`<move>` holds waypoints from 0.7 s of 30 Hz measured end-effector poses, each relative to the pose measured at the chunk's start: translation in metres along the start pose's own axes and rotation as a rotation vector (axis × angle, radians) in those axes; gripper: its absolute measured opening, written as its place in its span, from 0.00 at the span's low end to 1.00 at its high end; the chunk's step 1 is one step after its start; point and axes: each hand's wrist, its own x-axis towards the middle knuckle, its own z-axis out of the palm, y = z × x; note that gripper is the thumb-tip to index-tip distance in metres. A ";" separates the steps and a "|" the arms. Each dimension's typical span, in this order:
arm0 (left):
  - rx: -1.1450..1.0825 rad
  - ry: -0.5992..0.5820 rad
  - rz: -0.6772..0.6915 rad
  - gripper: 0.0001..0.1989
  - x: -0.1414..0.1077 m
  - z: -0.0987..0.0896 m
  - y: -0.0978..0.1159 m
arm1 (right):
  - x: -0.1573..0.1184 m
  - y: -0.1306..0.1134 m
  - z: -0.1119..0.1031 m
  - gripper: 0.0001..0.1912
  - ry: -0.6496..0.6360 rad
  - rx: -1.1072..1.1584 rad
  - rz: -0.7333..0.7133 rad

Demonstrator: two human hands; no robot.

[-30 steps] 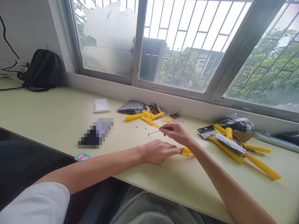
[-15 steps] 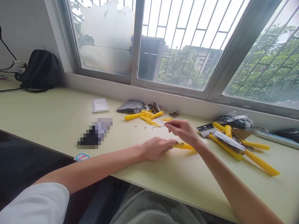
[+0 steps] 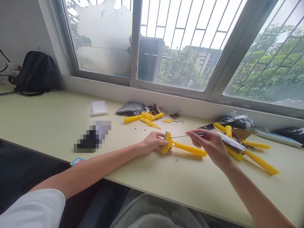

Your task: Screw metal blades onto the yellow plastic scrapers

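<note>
My left hand (image 3: 156, 143) is closed on the head of a yellow scraper (image 3: 187, 148), whose handle points right, just above the table. A grey metal edge shows along the head. In my right hand (image 3: 209, 142) is a screwdriver (image 3: 180, 136) with a thin shaft and a dark handle, its tip at or very near the scraper's head; whether it touches a screw I cannot tell. A small screw (image 3: 177, 159) lies on the table below the scraper's handle.
Yellow scraper parts (image 3: 142, 117) and bits of packaging lie by the window. To the right is a pile of yellow scrapers (image 3: 261, 161) beside a black plastic-wrapped bundle (image 3: 235, 122). A clear flat case (image 3: 98, 108) and a black backpack (image 3: 38, 72) sit further left.
My right hand has moved right and down, bringing the screwdriver tip to the scraper head. My left hand has turned the scraper so its head and handle show, and the small screw is visible.
</note>
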 end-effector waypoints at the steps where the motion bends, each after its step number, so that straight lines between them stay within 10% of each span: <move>1: -0.002 0.001 -0.008 0.19 0.000 0.000 0.000 | 0.000 0.000 0.004 0.20 -0.004 -0.019 -0.007; 9: -0.031 0.056 -0.009 0.17 -0.001 -0.001 0.000 | -0.037 -0.011 -0.009 0.20 0.218 -0.333 -0.472; 12: -0.017 0.057 0.013 0.17 -0.001 -0.001 0.002 | -0.084 -0.012 -0.016 0.14 -0.032 -0.574 -0.629; 21: 0.011 0.047 -0.001 0.18 -0.001 -0.001 0.002 | -0.108 0.002 -0.048 0.13 -0.323 -0.759 -0.139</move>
